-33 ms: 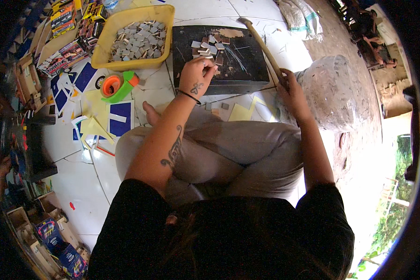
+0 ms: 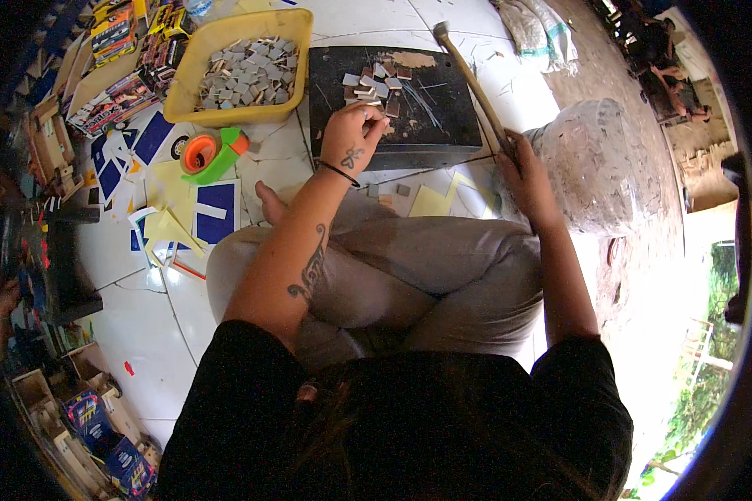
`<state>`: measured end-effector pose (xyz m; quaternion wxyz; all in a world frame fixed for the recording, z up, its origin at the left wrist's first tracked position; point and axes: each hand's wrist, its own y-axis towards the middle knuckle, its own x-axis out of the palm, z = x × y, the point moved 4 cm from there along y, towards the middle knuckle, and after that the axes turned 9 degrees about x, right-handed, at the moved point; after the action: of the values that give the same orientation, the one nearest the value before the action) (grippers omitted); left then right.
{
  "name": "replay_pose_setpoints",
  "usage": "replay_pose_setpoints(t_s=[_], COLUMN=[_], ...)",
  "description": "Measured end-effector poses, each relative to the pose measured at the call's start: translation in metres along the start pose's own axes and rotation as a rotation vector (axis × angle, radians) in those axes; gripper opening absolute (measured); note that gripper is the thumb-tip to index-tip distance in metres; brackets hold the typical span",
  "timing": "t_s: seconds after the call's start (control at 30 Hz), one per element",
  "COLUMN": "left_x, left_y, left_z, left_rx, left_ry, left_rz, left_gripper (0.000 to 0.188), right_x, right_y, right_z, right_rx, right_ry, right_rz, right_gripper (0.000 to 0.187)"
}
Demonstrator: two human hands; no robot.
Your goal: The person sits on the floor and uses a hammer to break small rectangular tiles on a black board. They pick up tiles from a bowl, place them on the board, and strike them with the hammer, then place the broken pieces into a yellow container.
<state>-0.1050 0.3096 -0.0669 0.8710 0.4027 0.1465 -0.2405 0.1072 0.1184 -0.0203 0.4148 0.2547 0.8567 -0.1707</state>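
Observation:
My right hand is wrapped round the wooden handle of a hammer, whose head points away from me past the right side of a black block. My left hand rests at the block's near left edge with thumb and fingers pinched together. What the pinch holds, if anything, is too small to make out. Just beyond those fingers lies a loose pile of small square pieces, grey and brown with pale edges. Several thin, pale strips, maybe wires or nails, lie to the right of the pile.
A yellow tub full of similar grey squares stands left of the block. Nearer are an orange and green tape dispenser and blue and yellow paper scraps. A bulky plastic-wrapped bundle sits beside my right hand. Printed boxes stand far left.
The hammer's head has shifted slightly to the right and the right hand has tilted a little with it. My left hand and the square pieces stay where they were.

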Motion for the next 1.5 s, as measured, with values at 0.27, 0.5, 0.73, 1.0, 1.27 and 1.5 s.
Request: replay_pose_setpoints(t_s=[0.27,0.5,0.73,1.0,1.27,1.5], left_x=[0.002,0.002,0.005,0.006,0.007,0.008], left_y=[0.004,0.003,0.001,-0.002,-0.001,-0.003], left_z=[-0.003,-0.002,-0.003,-0.004,-0.002,-0.006], left_rx=[-0.032,-0.008,-0.006,0.093,-0.030,0.073], left_ry=[-0.035,0.002,-0.015,0.082,-0.012,0.039], left_rz=[0.008,-0.007,0.005,0.072,0.020,0.046], left_gripper=[0.013,0.013,0.014,0.011,0.013,0.015], right_x=[0.000,-0.006,-0.004,0.004,-0.002,0.000], right_y=[-0.099,-0.112,-0.115,-0.117,-0.117,-0.117], right_z=[-0.068,-0.078,-0.073,-0.063,-0.070,-0.070], right_rx=[-0.163,-0.064,-0.176,-0.109,-0.178,-0.120], right_ry=[-0.059,-0.146,-0.097,-0.139,-0.114,-0.145], right_rz=[0.036,-0.030,0.010,-0.050,-0.028,-0.078], right_gripper=[0.049,0.054,0.058,0.059,0.062,0.061])
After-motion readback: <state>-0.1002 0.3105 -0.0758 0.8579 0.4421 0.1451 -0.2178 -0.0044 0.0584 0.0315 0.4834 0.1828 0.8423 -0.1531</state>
